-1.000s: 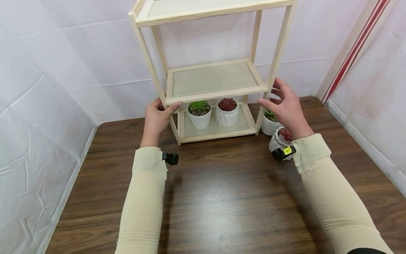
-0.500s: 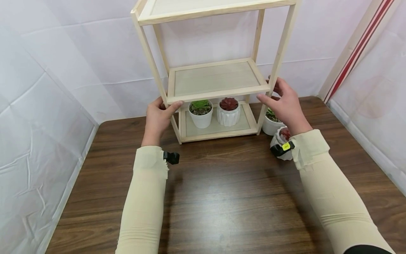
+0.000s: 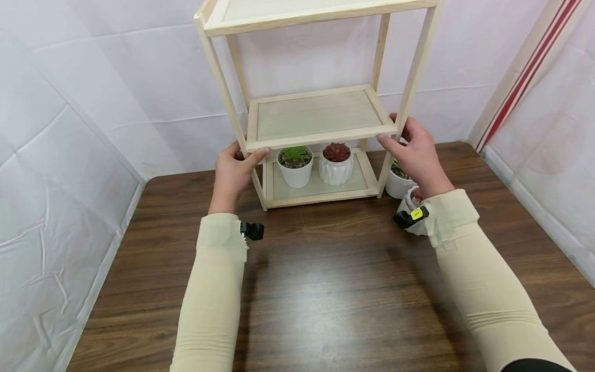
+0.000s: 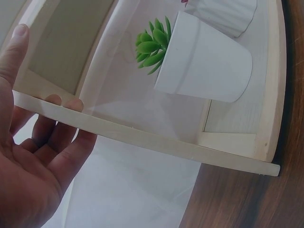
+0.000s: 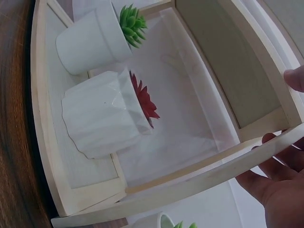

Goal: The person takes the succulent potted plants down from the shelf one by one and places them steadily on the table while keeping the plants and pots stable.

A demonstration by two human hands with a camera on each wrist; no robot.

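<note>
A pale wooden three-tier shelf rack (image 3: 321,139) stands against the back wall. My left hand (image 3: 231,173) grips its left front post at the middle tier, thumb along the front edge and fingertips (image 4: 73,104) behind the wood. On the other side my right hand (image 3: 420,155) holds the right post at about the same height, its thumb on the middle tier's front edge. The bottom tier carries a smooth white pot (image 3: 296,177) with a green succulent. Beside it sits a fluted white pot (image 3: 335,172) with a dark red succulent (image 5: 145,99).
Right of the rack, a white pot (image 3: 397,186) with a green plant stands on the brown wood-grain table (image 3: 321,289). A fluted pot (image 3: 420,228) with a red plant is in front of it, partly hidden by my right wrist. White sheeting (image 3: 69,103) surrounds the table.
My right hand has come closer to the right post, its fingers now behind it and its thumb on the tier edge. The left hand keeps its hold.
</note>
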